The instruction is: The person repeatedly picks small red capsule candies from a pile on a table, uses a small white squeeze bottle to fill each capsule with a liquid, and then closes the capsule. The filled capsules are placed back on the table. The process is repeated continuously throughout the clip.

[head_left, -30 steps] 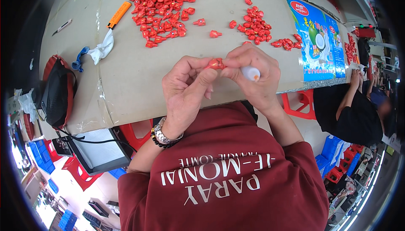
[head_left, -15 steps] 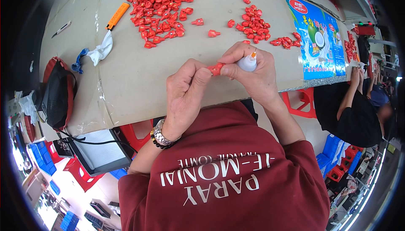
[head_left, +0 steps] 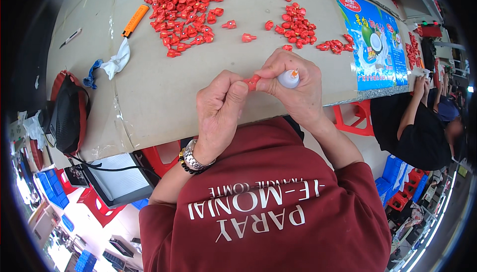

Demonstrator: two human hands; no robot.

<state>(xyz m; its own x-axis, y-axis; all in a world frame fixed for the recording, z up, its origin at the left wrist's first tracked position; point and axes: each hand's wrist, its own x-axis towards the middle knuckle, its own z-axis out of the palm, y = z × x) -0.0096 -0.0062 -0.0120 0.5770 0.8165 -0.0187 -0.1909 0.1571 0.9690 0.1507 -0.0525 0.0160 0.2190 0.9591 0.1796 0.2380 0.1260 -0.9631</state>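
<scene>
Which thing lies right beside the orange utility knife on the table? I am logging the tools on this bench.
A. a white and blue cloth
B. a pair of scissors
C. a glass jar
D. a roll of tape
A: a crumpled white and blue cloth lies just below the orange utility knife on the table.

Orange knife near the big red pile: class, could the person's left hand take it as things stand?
Probably not at once: the left hand is pinching a small red piece together with the right hand. The table toward the orange knife looks unobstructed.
</scene>
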